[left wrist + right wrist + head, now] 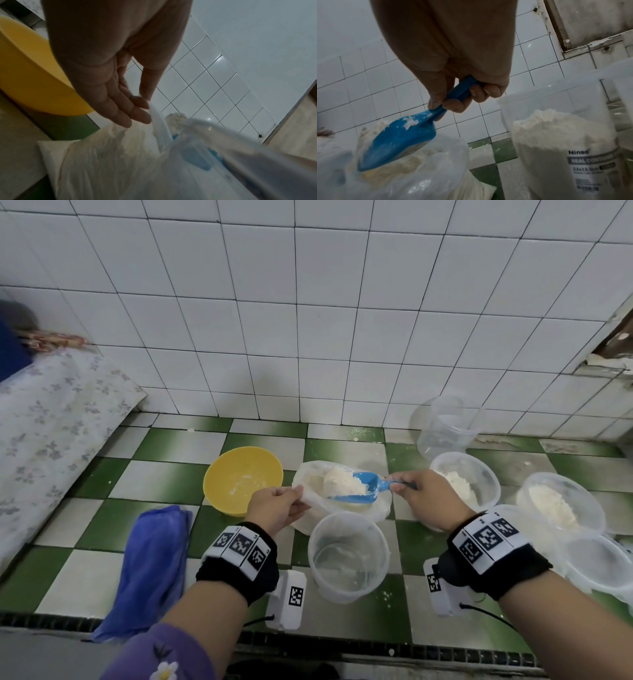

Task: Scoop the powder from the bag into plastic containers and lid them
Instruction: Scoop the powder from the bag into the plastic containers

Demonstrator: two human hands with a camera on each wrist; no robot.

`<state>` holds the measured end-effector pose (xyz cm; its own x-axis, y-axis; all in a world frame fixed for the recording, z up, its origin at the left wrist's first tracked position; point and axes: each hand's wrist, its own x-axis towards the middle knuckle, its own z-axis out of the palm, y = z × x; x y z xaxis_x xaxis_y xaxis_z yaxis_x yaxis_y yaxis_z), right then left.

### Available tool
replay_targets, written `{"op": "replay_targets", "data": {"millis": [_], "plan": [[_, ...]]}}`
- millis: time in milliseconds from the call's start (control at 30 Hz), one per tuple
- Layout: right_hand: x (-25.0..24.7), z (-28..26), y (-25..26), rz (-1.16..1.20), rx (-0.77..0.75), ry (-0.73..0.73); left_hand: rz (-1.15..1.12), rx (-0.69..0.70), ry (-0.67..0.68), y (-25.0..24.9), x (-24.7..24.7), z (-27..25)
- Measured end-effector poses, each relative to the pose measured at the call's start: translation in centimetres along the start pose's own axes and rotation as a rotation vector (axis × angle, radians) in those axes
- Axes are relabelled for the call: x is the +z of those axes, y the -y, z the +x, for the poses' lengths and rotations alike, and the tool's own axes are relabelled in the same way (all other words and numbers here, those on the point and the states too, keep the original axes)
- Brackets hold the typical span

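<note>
From the head camera I see my left hand (277,508) holding up the near edge of the plastic bag (308,498) of powder, which sits on the green-and-white checked counter (164,481) between the yellow bowl (239,477) and the filled containers on the right. My right hand (431,498) holds the blue scoop (363,489) by its handle, the scoop heaped with powder (344,482) above the bag's mouth. An empty clear container (347,556) stands just in front of the bag. A blue cloth (154,566) lies to the left.

The left wrist view adds what the head view hides: the thumb and the fingertips (137,104) pinch the thin bag rim between them, the other fingers nearly straight. Through the bag film the scoop shows only as a blue smear (197,158).

The right wrist view shows the grip from below: fingers (477,93) curled round the scoop's handle, thumb pressed along its neck. It also shows a label reading "Ninso" on the nearest powder-filled container (556,142), which the head view is too coarse to reveal. None of the containers in sight carries a lid.
</note>
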<state>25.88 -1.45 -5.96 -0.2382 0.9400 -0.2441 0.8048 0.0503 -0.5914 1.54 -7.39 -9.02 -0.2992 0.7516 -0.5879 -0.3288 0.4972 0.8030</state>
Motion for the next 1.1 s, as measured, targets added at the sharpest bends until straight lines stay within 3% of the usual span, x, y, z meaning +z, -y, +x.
{"op": "replay_targets", "data": {"millis": [200,400,500,567,700,800,933,1100], "plan": [[-2.1,-2.4,0.2,0.080,-0.097,-0.028,0.017,-0.023,0.012,-0.5,0.1,0.2],[-3.8,-6.1,0.4,0.132,-0.095,0.047,0.007,-0.043,0.010,-0.6,0.1,0.3],[-3.5,-7.3,0.1,0.081,-0.195,0.073,-0.006,-0.046,0.017,-0.6,0.0,0.4],[-2.5,-7.6,-0.4,-0.049,-0.283,0.009,-0.012,-0.053,0.018,-0.5,-0.1,0.4],[0.1,-8.6,-0.4,-0.389,-0.542,-0.256,-0.021,-0.052,0.022,-0.3,0.0,0.6],[1.7,-9.2,-0.3,-0.545,-0.729,-0.344,-0.025,-0.052,0.024,-0.2,0.1,0.7],[2.4,-9.3,-1.7,-0.533,-0.894,-0.457,-0.020,-0.058,0.025,-0.2,0.1,0.8],[1.8,-9.8,-2.2,-0.477,-0.903,-0.478,0.000,-0.067,0.016,-0.3,0.1,0.9]]}}
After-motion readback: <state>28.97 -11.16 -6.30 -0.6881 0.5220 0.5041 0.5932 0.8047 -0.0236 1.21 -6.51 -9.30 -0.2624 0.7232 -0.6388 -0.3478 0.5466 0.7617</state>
